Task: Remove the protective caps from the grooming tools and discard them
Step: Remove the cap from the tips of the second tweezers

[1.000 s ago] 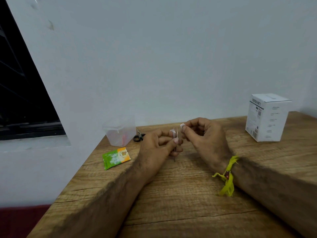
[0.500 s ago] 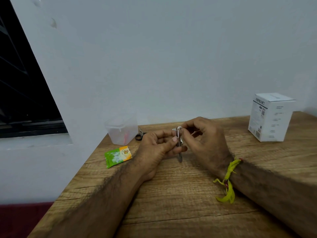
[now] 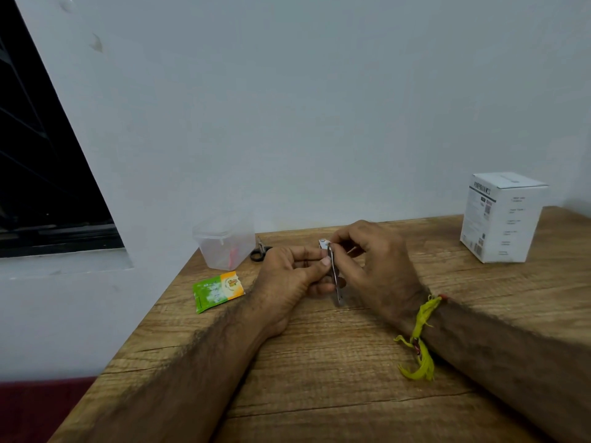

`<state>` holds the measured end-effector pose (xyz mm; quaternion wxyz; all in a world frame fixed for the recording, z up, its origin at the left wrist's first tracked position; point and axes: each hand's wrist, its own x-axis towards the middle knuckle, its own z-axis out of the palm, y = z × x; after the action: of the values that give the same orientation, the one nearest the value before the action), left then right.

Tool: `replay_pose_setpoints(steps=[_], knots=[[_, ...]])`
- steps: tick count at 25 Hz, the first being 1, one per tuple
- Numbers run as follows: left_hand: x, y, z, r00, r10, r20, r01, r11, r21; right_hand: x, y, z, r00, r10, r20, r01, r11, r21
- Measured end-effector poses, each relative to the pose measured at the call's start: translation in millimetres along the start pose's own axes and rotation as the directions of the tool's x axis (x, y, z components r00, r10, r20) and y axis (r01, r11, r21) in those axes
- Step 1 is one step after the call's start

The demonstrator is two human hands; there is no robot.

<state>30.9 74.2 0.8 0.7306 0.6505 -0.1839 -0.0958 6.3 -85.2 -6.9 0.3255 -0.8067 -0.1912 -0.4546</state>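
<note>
A thin metal grooming tool stands nearly upright between my two hands over the middle of the wooden table. My left hand pinches its shaft between thumb and fingers. My right hand pinches a small whitish cap at the tool's top end. The tool's lower tip pokes out below my fingers, close to the tabletop. Whether the cap is still seated on the tool is too small to tell.
A clear plastic container with something pink inside stands at the table's back left. Small black-handled scissors lie beside it. A green and orange sachet lies near the left edge. A white carton stands at the back right.
The tool has come more upright and its lower end now shows below my fingers. Both hands stay together at the same spot; my right fingertips have moved onto the tool's top.
</note>
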Motion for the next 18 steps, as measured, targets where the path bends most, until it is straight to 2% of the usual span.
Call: replay_pose_setpoints(steps=[4, 10, 14, 18], knots=[[0.2, -1.0, -1.8, 1.000, -0.002, 0.004, 0.002, 0.999, 0.034, 0.8, 0.7, -1.1, 0.999, 0.041, -0.034, -0.040, 0.999, 0.022], [-0.3, 0.0, 2.2, 0.999, 0.039, -0.014, -0.038, 0.997, 0.073, 1.6, -0.2, -4.5, 0.995, -0.024, -0.094, 0.022, 1.000, -0.020], [-1.6, 0.7, 4.2, 0.996, 0.079, -0.040, -0.075, 0.992, 0.099, -1.0, 0.3, 0.2, 0.999, -0.040, 0.031, 0.043, 0.994, -0.101], [0.4, -2.3, 2.6, 0.994, 0.102, -0.050, -0.091, 0.979, 0.181, -0.6, 3.5, -1.3, 0.998, -0.023, 0.066, 0.029, 0.996, -0.087]])
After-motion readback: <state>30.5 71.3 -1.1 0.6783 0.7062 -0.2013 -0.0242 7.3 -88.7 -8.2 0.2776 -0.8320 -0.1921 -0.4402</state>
